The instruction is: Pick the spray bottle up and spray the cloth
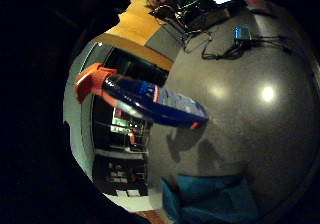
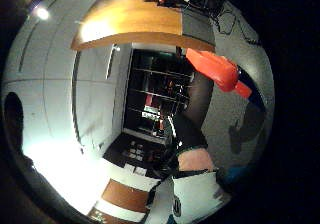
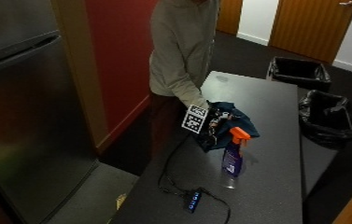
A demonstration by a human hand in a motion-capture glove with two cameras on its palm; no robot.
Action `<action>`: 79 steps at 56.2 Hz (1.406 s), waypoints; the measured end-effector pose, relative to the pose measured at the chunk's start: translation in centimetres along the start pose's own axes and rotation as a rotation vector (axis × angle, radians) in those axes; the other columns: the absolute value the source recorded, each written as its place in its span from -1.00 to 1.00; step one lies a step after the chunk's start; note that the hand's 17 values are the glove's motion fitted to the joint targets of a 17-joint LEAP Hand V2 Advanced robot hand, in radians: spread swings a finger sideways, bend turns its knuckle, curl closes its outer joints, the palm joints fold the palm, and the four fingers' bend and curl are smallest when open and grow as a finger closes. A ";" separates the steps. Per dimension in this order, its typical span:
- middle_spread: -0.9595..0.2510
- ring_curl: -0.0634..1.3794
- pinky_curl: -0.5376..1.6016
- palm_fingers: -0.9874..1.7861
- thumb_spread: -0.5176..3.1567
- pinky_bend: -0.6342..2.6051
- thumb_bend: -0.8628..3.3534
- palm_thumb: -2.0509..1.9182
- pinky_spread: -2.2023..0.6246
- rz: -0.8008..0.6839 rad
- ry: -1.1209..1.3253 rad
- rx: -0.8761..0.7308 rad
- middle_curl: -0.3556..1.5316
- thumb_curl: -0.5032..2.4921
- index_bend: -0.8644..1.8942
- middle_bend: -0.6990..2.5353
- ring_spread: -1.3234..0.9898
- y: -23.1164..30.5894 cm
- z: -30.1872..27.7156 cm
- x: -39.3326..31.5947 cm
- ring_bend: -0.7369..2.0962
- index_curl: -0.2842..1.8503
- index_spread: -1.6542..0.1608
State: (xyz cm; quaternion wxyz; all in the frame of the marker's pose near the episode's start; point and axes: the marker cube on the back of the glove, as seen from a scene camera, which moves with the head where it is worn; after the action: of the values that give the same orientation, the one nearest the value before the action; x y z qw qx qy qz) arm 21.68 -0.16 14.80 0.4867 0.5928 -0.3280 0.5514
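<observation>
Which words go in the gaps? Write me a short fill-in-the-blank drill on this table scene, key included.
1. The spray bottle has an ______ trigger head.
2. The bottle stands ______ on the dark table.
3. The blue cloth lies on the table ______ the bottle and the person.
4. The gloved right hand is near the ______, not on the bottle.

Missing words: orange; upright; between; cloth

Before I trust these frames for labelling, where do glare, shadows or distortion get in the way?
Little finger side palm view: ceiling-light glare spots on the table, the spray bottle casts shadows near the cloth, straight edges bow. Thumb side palm view: a washed-out bright wall, dark surround. Outside view: dim, the gloved right hand is hard to make out against the cloth.
</observation>
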 end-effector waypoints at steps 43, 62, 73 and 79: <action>0.50 -0.47 -0.22 0.26 -0.21 -0.45 -0.60 0.40 0.60 0.090 0.050 0.086 -0.21 -0.39 -0.25 -0.38 0.12 -5.9 6.4 1.3 -0.12 -0.45 0.59; 0.40 -0.38 -0.17 0.68 -0.36 -0.45 -0.60 0.51 0.50 0.052 0.092 -0.019 -0.13 -0.31 -0.21 -0.29 0.03 -8.5 9.4 1.0 -0.09 -0.36 0.62; 0.42 -0.35 -0.16 0.71 -0.50 -0.45 -0.60 0.52 0.45 -0.011 0.115 -0.147 -0.09 -0.25 -0.10 -0.22 0.01 -10.0 11.4 0.6 -0.11 -0.28 0.67; 0.42 -0.33 -0.15 0.71 -0.54 -0.44 -0.60 0.52 0.44 -0.087 0.170 -0.268 -0.09 -0.22 -0.08 -0.22 0.00 -11.0 12.2 -0.4 -0.09 -0.26 0.68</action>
State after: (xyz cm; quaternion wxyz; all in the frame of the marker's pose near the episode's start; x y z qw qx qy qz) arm 35.87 -8.21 13.00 0.6108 0.4875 -0.3302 0.5294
